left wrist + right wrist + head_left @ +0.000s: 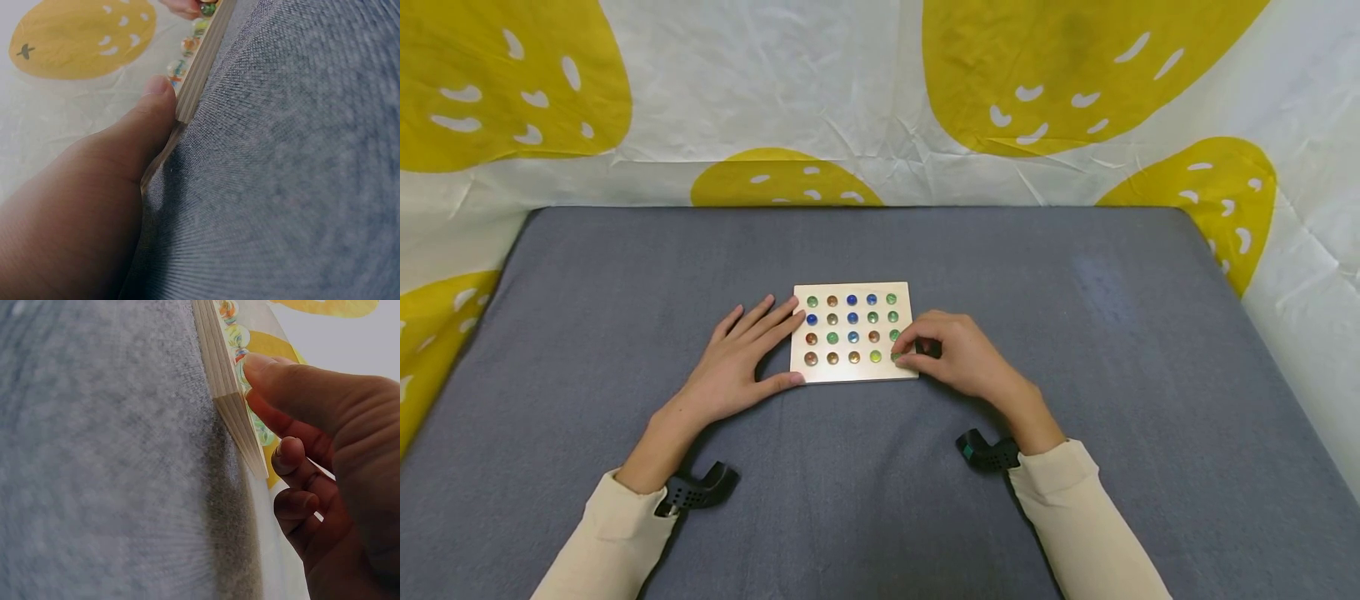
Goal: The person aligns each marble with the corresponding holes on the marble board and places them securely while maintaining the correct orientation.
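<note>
A pale wooden board point(842, 375) lies flat on the table, with glass marbles standing in rows across its top. My left hand point(730, 371) rests at its left side, fingers spread and straight; its thumb point(161, 94) touches the near left corner. At the near right corner, my right hand point(958, 354) pinches a greenish marble point(895, 357) between thumb and forefinger. In the right wrist view that marble point(241, 370) is partly hidden by the thumb, and the other fingers are curled. A yellow-green marble point(876, 357) sits just left of it.
Grey cloth point(865, 483) covers the table. A white curtain point(760, 83) with yellow fruit shapes hangs behind and along the sides. Each wrist wears a black camera mount, one on the left point(703, 490) and one on the right point(988, 454).
</note>
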`<action>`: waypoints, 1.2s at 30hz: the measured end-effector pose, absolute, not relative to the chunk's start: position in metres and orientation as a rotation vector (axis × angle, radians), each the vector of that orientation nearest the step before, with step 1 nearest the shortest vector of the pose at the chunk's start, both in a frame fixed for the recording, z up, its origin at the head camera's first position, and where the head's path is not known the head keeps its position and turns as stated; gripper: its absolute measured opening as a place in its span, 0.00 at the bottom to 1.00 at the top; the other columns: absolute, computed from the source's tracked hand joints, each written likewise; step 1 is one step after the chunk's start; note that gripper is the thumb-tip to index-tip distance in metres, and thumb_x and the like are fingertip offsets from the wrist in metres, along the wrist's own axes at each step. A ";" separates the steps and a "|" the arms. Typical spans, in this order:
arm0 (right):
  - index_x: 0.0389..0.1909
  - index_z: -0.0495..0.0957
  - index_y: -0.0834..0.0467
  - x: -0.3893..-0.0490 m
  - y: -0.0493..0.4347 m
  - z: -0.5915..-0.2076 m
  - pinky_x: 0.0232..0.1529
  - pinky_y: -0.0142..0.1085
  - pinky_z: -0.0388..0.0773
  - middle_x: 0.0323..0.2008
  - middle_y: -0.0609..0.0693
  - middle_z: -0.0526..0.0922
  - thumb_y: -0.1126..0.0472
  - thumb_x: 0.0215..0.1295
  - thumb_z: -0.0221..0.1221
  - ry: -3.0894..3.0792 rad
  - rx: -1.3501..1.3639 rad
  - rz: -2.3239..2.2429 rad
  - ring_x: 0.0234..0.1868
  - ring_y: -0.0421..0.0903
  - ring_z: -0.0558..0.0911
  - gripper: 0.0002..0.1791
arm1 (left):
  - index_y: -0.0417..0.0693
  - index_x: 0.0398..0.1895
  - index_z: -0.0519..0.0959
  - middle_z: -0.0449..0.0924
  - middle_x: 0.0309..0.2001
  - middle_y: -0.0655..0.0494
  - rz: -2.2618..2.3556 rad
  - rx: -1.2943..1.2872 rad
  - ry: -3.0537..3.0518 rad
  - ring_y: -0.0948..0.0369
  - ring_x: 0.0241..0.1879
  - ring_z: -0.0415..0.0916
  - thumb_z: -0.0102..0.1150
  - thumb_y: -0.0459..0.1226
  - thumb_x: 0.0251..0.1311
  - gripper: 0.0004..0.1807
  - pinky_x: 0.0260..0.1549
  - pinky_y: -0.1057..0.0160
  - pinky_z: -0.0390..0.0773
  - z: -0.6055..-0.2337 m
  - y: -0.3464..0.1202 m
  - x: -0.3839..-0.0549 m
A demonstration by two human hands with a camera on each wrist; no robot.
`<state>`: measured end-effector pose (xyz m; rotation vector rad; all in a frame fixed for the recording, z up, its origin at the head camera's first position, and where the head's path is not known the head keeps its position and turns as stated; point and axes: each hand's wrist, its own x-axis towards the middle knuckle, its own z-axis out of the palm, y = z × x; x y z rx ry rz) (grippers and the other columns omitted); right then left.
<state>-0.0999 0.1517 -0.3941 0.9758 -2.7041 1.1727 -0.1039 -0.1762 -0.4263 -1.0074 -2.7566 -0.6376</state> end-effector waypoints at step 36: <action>0.37 0.86 0.52 -0.105 0.194 -0.388 0.22 0.34 0.65 0.28 0.40 0.80 0.53 0.63 0.64 -2.713 0.674 1.308 0.22 0.43 0.69 0.08 | 0.55 0.74 0.58 0.52 0.74 0.56 -0.640 -0.995 -2.775 0.50 0.73 0.44 0.55 0.62 0.59 0.44 0.66 0.44 0.41 -0.443 -0.171 -0.105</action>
